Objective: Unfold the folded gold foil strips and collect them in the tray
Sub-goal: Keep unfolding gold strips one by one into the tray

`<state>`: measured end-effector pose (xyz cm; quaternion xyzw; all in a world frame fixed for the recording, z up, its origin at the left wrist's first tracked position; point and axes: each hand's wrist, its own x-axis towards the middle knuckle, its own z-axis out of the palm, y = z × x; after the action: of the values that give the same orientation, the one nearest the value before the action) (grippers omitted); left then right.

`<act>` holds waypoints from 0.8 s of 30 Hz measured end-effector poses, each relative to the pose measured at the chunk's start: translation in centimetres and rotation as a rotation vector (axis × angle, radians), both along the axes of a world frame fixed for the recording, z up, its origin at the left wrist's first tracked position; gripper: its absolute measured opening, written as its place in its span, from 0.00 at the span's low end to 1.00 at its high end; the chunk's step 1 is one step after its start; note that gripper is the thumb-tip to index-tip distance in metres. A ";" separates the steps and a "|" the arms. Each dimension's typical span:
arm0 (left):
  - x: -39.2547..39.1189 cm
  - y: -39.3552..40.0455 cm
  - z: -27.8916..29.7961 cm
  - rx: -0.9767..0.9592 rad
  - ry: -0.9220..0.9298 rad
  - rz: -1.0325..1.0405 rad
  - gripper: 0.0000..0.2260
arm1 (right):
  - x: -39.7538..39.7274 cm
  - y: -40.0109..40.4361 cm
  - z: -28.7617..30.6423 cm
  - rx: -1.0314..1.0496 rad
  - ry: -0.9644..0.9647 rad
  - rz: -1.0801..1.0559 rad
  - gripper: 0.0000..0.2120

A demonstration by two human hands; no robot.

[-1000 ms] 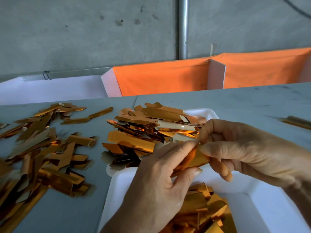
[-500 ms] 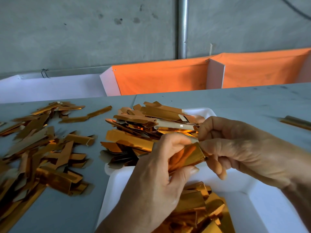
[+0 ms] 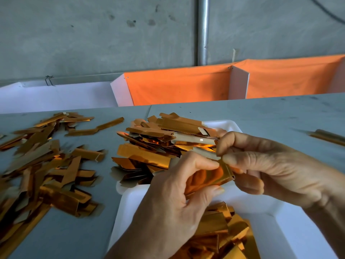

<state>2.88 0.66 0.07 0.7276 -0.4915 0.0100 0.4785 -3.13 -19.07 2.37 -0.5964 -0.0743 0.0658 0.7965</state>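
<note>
Left hand (image 3: 168, 199) and right hand (image 3: 265, 165) pinching one gold foil strip (image 3: 207, 176) over white tray (image 3: 291, 230); strip mostly hidden between fingers, fold unclear.

Head-worn wide-angle view, looking forward and down.

The single camera sits above and behind the left hand (image 3: 168, 200) and right hand (image 3: 270, 169), which fill the lower centre at close range. Beyond the hands the view takes in the grey table (image 3: 280, 116) and ends at a concrete wall (image 3: 93, 34); straight lines bow towards the edges. No second view shares the scene.
</note>
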 end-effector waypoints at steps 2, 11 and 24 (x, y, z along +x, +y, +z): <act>0.0 0.0 0.0 -0.011 0.035 -0.026 0.12 | 0.2 0.2 -0.2 0.002 0.007 -0.003 0.11; -0.2 -0.4 0.1 -0.039 0.236 -0.138 0.10 | 0.0 -0.6 -0.5 -0.008 0.033 0.047 0.15; 0.0 -1.1 -0.8 0.307 0.264 -0.066 0.18 | 0.2 -1.9 -1.7 -0.335 0.249 0.088 0.17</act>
<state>2.87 -0.47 -0.73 0.7705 -0.4437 -0.1761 0.4224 -2.93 -21.01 0.67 -0.7041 0.0108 0.1853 0.6855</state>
